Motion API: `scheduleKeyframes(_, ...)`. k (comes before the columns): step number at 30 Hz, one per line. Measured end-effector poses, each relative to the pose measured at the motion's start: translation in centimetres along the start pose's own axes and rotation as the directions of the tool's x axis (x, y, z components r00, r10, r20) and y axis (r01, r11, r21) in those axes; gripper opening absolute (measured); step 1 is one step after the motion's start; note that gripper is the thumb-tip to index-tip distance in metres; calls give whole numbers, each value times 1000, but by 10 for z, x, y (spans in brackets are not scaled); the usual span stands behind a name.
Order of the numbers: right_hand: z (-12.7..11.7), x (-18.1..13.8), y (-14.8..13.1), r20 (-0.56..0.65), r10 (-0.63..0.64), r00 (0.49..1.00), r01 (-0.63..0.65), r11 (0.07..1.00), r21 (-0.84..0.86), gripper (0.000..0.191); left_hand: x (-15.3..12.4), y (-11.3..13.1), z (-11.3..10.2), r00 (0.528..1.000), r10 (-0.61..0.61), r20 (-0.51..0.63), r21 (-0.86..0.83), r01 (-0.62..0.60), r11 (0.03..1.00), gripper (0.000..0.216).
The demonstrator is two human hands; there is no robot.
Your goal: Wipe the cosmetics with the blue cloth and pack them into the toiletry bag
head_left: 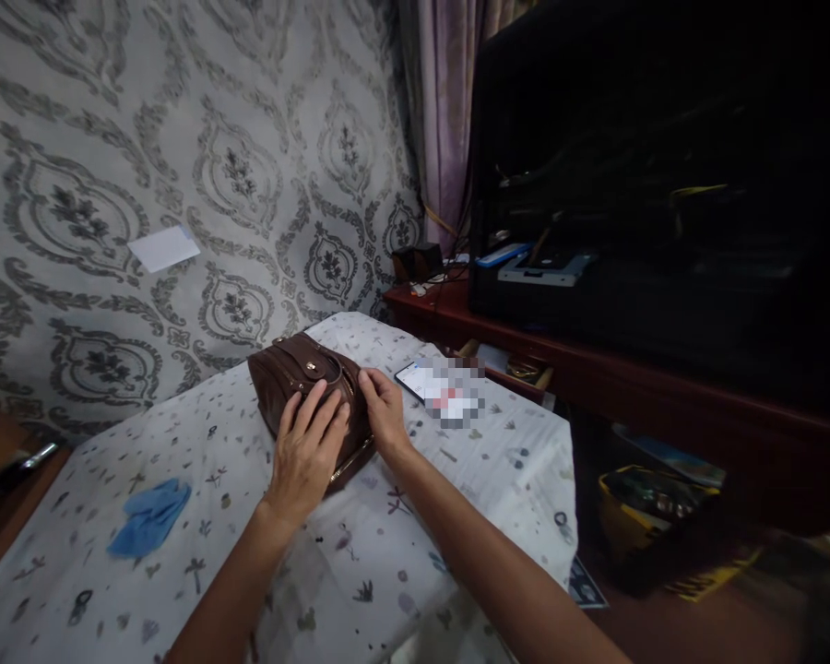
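A brown leather handbag (277, 392) with metal fittings and a zip lies on the patterned white cloth. My left hand (308, 443) rests on top of it, fingers stretched out and a little apart. At the bag's right side, my right hand (385, 410) is closed, thumb and fingers pinching the edge near the zip. Whether a zip pull is between those fingers is hidden. Just right of that hand lies a phone (415, 376), its screen partly blurred out. A crumpled blue cloth (150, 518) sits to the left of the bag.
The white cloth (518, 461) covers the surface under the bag. Behind and right stands a dark red cabinet (429, 314) with an open drawer (526, 369) and a large dark screen (629, 166). A patterned wall (249, 157) rises behind. A yellow-edged container (636, 498) is low at right.
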State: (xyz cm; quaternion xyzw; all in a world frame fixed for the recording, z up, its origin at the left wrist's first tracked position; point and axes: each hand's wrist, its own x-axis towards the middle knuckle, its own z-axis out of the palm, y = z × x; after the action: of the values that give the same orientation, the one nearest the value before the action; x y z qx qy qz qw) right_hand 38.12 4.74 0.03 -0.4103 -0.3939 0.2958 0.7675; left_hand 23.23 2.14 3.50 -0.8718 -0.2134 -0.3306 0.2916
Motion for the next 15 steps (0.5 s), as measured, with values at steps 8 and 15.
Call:
scheduleKeyframes(8,-2,3,2,20,0,1000,0,1000,5,32,-1,4,3,998,-55,41,-9,55,998,35)
scheduleKeyframes(15,-1,2,1,18,-27,999,28,999,-30,32,6,12,7,994,-103,37,35,101,994,32)
